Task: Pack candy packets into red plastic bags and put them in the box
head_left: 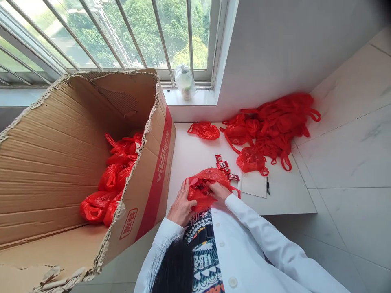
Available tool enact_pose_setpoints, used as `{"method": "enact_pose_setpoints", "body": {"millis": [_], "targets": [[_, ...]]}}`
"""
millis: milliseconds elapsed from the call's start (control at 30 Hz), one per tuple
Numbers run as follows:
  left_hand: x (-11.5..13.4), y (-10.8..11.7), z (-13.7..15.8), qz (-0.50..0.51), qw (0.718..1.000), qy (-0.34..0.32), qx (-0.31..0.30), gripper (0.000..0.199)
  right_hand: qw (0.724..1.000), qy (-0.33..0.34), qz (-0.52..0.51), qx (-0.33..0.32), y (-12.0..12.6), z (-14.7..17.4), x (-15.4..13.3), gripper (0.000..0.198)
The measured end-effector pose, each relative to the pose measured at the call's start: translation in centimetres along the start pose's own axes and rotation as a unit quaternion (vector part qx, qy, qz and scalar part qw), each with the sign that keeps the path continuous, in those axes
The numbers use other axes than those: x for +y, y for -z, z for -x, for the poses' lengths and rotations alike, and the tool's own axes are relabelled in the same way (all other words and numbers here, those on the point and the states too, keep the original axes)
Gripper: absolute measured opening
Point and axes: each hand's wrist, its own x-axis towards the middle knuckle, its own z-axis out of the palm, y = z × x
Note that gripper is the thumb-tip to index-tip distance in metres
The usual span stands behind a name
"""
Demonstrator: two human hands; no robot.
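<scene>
A red plastic bag [210,176] lies open at the near edge of the white table, in front of my body. Small red-wrapped packets [200,186] show inside its mouth. My left hand [181,205] grips the bag's left rim, thumb and fingers closed on the thin plastic. From the right, my right hand [220,191] reaches into the mouth among the packets. Its fingers are curled and partly hidden, so what they hold cannot be made out. Several loose red packets [222,163] lie on the table just beyond the bag.
At left stands a tall cardboard box [152,171] holding several tied red bags [113,177]. A heap of red plastic bags [279,120] lies at the back right. Paper [254,185], a black pen [268,185] and another red bag [204,130] rest on the white table [290,199].
</scene>
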Motion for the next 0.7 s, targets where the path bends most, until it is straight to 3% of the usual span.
{"method": "enact_pose_setpoints", "body": {"millis": [67,167,233,300,400,533,600,700], "targets": [[-0.2,0.0,0.2,-0.012,1.0,-0.004,0.006,0.014,0.999,0.033,-0.032,-0.011,2.0,1.6,-0.2,0.01],[-0.5,0.1,0.3,-0.021,1.0,-0.01,-0.002,0.013,0.983,0.069,-0.153,0.07,5.6,3.6,0.1,0.016],[-0.6,0.4,0.2,-0.022,1.0,-0.012,-0.011,0.011,0.967,0.033,-0.176,0.183,7.3,4.1,1.4,0.021],[-0.6,0.7,0.0,-0.023,0.999,-0.016,-0.023,0.01,0.949,-0.053,-0.14,0.279,7.9,3.9,3.8,0.024],[-0.6,1.0,-0.4,-0.033,0.999,-0.023,-0.029,0.007,0.924,-0.179,-0.082,0.327,6.9,2.7,8.1,0.025],[-0.5,1.1,-0.6,-0.043,0.999,-0.028,-0.018,0.007,0.912,-0.275,-0.049,0.299,4.0,1.3,11.6,0.032],[-0.3,1.1,-0.6,-0.04,0.999,-0.027,-0.014,0.006,0.917,-0.27,-0.028,0.293,3.0,1.2,11.5,0.037],[0.0,0.9,-0.8,-0.037,0.999,-0.019,-0.001,0.005,0.942,-0.166,-0.056,0.287,2.4,1.6,8.8,0.027]]}}
